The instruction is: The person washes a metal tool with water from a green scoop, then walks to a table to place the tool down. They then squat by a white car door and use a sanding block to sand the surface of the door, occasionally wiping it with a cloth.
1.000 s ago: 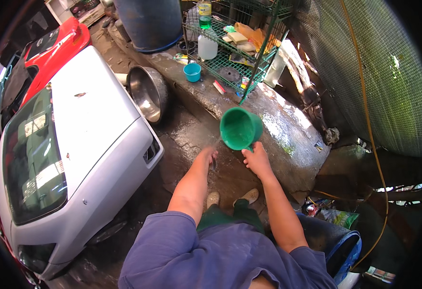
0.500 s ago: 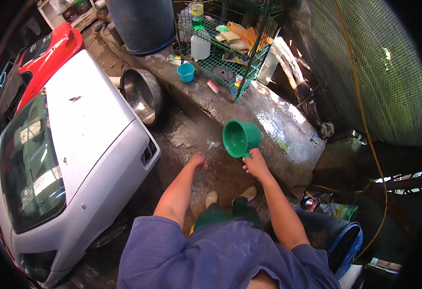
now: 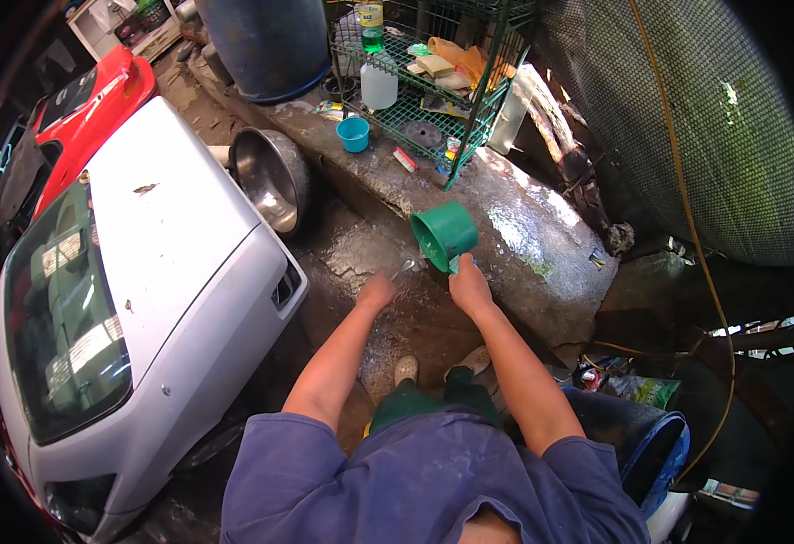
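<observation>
At far left a red car (image 3: 111, 86) sits behind a white car (image 3: 166, 181), whose near corner almost meets a steel basin (image 3: 275, 181) tipped on its side. Past the basin stands a blue drum (image 3: 266, 54); right of it, on the ledge (image 3: 528, 227), is a blue cup (image 3: 353, 134). Below, the left hand (image 3: 377, 291) hangs with fingers curled, back upward; I cannot tell whether it grips anything. What looks like clear water (image 3: 406, 267) shows between it and the green dipper (image 3: 447, 235), which is held in the air near the ledge, its mouth tilted left and down. The right hand (image 3: 469, 286) is closed round its handle. A hose (image 3: 682, 181) hangs at right.
</observation>
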Demonstrator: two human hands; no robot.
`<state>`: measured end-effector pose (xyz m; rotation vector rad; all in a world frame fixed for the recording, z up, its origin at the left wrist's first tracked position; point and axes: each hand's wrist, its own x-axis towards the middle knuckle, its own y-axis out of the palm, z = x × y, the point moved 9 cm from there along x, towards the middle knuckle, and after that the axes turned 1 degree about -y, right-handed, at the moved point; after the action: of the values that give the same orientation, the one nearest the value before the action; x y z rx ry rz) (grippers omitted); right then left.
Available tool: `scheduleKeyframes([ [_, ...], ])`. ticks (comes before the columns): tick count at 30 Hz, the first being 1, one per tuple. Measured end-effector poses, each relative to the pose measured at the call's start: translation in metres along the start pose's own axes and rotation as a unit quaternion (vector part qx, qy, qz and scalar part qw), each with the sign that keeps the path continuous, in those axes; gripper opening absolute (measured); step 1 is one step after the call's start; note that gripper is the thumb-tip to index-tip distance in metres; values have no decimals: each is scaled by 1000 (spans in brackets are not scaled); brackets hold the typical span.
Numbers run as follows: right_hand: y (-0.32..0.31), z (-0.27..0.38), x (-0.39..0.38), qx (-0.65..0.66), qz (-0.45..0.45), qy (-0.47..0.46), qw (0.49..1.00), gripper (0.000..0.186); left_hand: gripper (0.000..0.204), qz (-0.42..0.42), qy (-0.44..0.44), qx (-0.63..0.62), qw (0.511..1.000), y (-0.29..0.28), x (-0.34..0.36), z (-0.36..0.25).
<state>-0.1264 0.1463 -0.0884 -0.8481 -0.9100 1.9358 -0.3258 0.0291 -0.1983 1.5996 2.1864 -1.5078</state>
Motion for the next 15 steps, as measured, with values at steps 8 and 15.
scheduleKeyframes([
  [8,-63,42,-26,-59,-129,-99,985,23,37,-43,46,-42,997,-10,12,-12],
  [15,-118,-126,-108,-108,-258,-5,960,25,25,-23,96,-12,995,74,49,6],
])
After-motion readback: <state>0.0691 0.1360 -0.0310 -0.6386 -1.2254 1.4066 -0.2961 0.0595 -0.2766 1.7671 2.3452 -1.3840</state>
